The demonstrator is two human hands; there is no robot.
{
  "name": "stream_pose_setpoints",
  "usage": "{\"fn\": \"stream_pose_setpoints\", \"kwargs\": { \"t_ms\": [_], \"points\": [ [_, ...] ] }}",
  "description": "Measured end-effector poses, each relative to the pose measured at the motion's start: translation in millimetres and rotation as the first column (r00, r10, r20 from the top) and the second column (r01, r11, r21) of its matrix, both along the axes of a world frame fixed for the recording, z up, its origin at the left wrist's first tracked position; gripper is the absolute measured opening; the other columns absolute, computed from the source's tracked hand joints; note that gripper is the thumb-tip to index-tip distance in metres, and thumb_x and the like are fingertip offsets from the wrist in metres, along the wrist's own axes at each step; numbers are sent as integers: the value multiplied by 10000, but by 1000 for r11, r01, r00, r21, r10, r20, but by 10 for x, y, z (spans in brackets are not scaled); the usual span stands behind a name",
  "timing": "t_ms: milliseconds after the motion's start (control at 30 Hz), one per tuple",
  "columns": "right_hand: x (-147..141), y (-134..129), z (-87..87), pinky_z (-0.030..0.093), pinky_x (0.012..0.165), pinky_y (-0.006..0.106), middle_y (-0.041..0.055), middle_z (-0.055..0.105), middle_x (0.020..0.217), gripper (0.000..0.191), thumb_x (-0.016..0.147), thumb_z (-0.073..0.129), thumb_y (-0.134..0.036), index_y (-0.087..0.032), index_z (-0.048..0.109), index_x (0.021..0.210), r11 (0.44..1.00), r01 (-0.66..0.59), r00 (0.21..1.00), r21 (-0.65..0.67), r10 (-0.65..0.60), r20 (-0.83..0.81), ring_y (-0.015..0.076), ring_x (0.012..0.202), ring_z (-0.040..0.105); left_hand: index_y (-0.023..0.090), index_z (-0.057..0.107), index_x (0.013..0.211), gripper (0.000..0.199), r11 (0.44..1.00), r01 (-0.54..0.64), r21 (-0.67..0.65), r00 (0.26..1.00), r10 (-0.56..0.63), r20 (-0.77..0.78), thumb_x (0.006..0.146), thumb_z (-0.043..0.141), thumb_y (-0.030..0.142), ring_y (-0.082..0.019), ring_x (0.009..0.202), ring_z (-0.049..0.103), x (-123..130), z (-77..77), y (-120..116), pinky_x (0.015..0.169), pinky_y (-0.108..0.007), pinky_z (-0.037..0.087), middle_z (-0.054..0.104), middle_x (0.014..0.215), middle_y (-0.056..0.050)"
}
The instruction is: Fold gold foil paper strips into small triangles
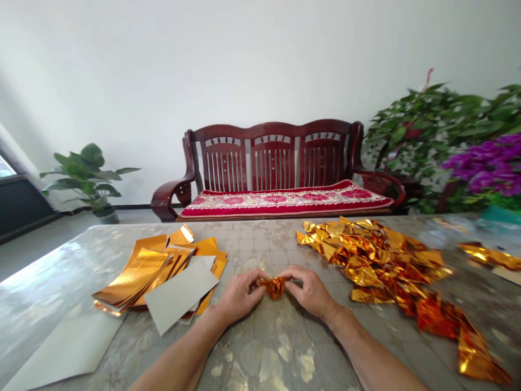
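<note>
A small folded piece of gold foil paper [275,289] is held between my two hands, above the middle of the table. My left hand [242,294] pinches its left end between thumb and fingers. On the other end, my right hand [311,290] has the same kind of pinch. Left of my hands lies a loose stack of flat gold foil sheets [140,271], with a pale sheet [182,293] turned face down on top. To the right spreads a heap of folded gold foil pieces [366,250], trailing toward the near right corner.
Another pale sheet [67,347] lies at the near left of the patterned table [260,347]. Clear plastic [443,231] and more gold foil [490,255] are at the far right. Beyond the table stand a wooden bench [272,157], a potted plant [87,176] and purple flowers [488,163].
</note>
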State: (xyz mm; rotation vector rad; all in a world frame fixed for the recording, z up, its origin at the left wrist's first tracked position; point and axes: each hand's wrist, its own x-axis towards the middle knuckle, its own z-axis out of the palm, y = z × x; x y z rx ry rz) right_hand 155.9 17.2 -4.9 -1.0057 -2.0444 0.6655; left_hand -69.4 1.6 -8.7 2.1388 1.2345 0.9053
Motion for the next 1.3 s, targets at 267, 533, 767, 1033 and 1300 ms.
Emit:
{"fn": "stream_pose_setpoints", "kwargs": {
  "t_ms": [267,533,767,1033,1300],
  "points": [
    [-23,44,-18,521,763,290,38,742,839,207,793,574,-159,-204,764,862,997,28,995,-67,-34,-94,184,798,677,174,683,1008,212,989,108,-100,986,-93,142,811,606,190,-117,627,565,-21,-12,18,587,-208,403,655,713,14],
    [-21,65,-44,541,752,291,37,753,818,195,763,585,-167,-195,762,841,994,44,992,-103,-56,-116,184,773,683,181,677,1009,198,950,187,-250,955,-116,271,843,571,199,-137,670,650,-30,-151,82,670,-245,497,720,789,-11],
    [-11,49,-37,531,756,283,32,751,830,195,765,614,-162,-206,774,867,996,14,995,-92,-23,-98,176,780,679,183,663,826,94,988,64,-139,991,-47,125,822,573,157,-122,632,600,-54,-97,91,616,-210,435,665,661,29],
    [75,37,5,527,827,297,41,760,977,319,794,596,-134,-239,763,1045,994,-97,995,-48,96,-35,182,876,691,207,610,901,140,993,-37,111,994,48,-100,940,476,226,-142,791,611,-102,-41,23,733,-231,449,660,846,6],
    [135,56,13,531,811,258,-22,782,962,285,853,583,-154,-304,774,1002,999,-49,995,3,48,90,164,869,727,193,602,953,214,929,72,363,942,57,-332,983,391,191,-171,809,608,-92,-21,-21,748,-258,456,653,858,-52]
  ]
}}
